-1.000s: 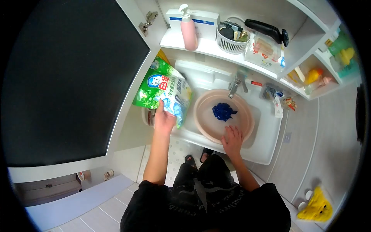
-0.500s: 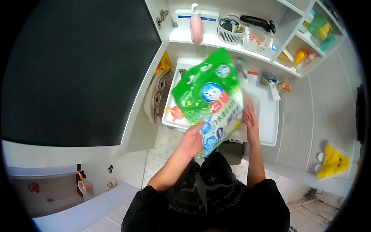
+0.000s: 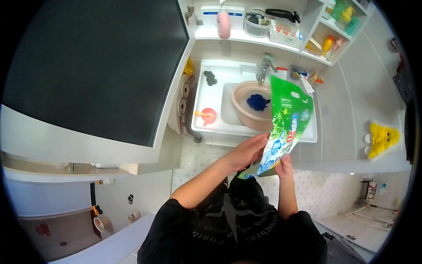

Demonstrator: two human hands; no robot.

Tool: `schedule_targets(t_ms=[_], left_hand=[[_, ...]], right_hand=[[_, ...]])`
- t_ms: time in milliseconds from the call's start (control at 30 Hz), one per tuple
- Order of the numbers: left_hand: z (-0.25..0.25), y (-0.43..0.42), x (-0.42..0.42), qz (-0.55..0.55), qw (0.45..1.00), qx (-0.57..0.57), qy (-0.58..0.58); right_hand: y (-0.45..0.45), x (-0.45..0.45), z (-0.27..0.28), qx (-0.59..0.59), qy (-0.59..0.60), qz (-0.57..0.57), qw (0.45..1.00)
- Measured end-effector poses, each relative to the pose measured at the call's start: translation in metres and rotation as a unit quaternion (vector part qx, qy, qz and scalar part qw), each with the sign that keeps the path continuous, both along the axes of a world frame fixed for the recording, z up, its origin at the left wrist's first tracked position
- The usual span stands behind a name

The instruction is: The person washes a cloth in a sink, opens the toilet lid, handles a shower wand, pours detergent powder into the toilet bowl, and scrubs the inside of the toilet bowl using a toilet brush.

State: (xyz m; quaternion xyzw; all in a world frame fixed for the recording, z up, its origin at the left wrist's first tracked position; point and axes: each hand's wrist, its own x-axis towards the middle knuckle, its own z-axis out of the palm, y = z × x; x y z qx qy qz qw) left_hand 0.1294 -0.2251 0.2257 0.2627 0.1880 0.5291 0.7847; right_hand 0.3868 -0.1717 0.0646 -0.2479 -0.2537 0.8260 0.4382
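A green and white bag of laundry detergent [image 3: 291, 114] is upright and tilted in front of the sink's right side, its printed face turned to the right. My right hand [image 3: 285, 167] is closed on its lower end. At the bag's lower left edge is my left hand [image 3: 250, 152], fingers together and pressed against it; the thumb is partly hidden. Behind the bag, a pink-beige basin [image 3: 239, 105] sits in the sink, its right part covered from view. Dark blue cloth [image 3: 258, 102] lies in the water inside it.
The faucet [image 3: 264, 68] stands behind the basin. On the white sink counter [image 3: 215, 97] are a grey scrubber [image 3: 210, 78] and a red-pink cup-like item [image 3: 208, 116]. An open cabinet door [image 3: 96, 66] fills the left. Above is a shelf with a pink pump bottle [image 3: 223, 24] and grey basket [image 3: 256, 27].
The bag has moved right and turned more edge-on, uncovering the basin and blue cloth. My right hand has dropped to the bag's lower end; my left hand has moved right with it.
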Motion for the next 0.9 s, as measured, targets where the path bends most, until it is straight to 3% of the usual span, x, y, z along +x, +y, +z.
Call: schedule_targets(t_ms=[33, 133, 200, 267, 333, 400, 500, 633, 733, 900], left_hand=[[-0.001, 0.001, -0.004, -0.005, 0.999, 0.006, 0.031], [-0.027, 0.004, -0.031, 0.113, 0.965, 0.006, 0.237], [-0.092, 0.010, -0.048, 0.215, 0.872, -0.019, 0.440], [-0.152, 0.014, -0.070, 0.315, 0.804, -0.164, 0.476], [-0.227, 0.015, -0.106, 0.378, 0.678, -0.198, 0.599], [-0.224, 0.010, -0.116, 0.399, 0.538, -0.250, 0.699], [-0.222, 0.033, -0.130, 0.394, 0.472, -0.390, 0.686], [-0.215, 0.065, -0.131, 0.342, 0.452, -0.472, 0.676], [-0.218, 0.084, -0.126, 0.331, 0.385, -0.472, 0.721], [-0.211, 0.095, -0.119, 0.366, 0.440, -0.434, 0.695]], right_hand=[[-0.003, 0.005, -0.001, 0.015, 0.000, -0.032, 0.999], [-0.002, 0.033, 0.000, 0.040, -0.033, -0.108, 0.993], [0.006, 0.059, 0.001, 0.062, -0.042, -0.133, 0.988], [0.010, 0.084, 0.005, 0.084, -0.033, -0.162, 0.983], [0.019, 0.104, 0.011, 0.081, -0.003, -0.202, 0.976], [0.028, 0.124, 0.017, 0.104, -0.021, -0.224, 0.969], [0.040, 0.149, 0.019, 0.106, -0.025, -0.266, 0.958], [0.053, 0.179, 0.025, 0.118, 0.005, -0.276, 0.954], [0.065, 0.194, 0.028, 0.115, -0.004, -0.264, 0.958], [0.073, 0.205, 0.026, 0.103, -0.046, -0.291, 0.950]])
